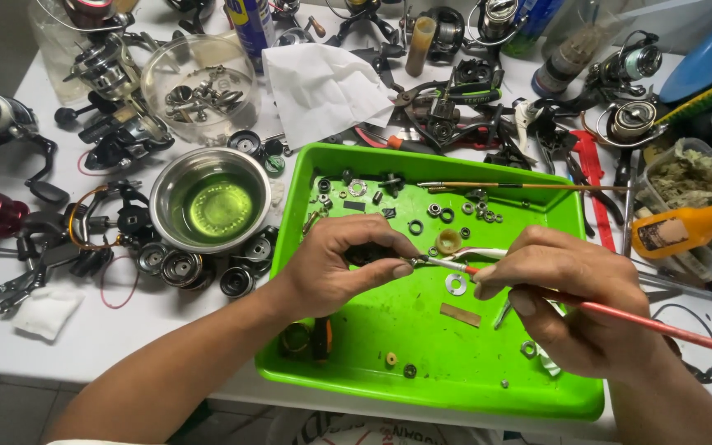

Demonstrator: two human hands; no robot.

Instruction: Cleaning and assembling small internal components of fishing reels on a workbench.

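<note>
My left hand is over the left part of a bright green tray, its fingers closed on a small dark reel part. My right hand grips a thin red-handled brush and also pinches metal tweezers. The brush tip touches the dark part beside my left thumb. Several small washers, bearings and screws lie scattered in the tray, with a flat washer just below the brush tip.
A steel bowl of greenish liquid stands left of the tray. Fishing reels and reel parts crowd the white table at left and back. A clear bowl, a white tissue, pliers and an orange bottle lie around.
</note>
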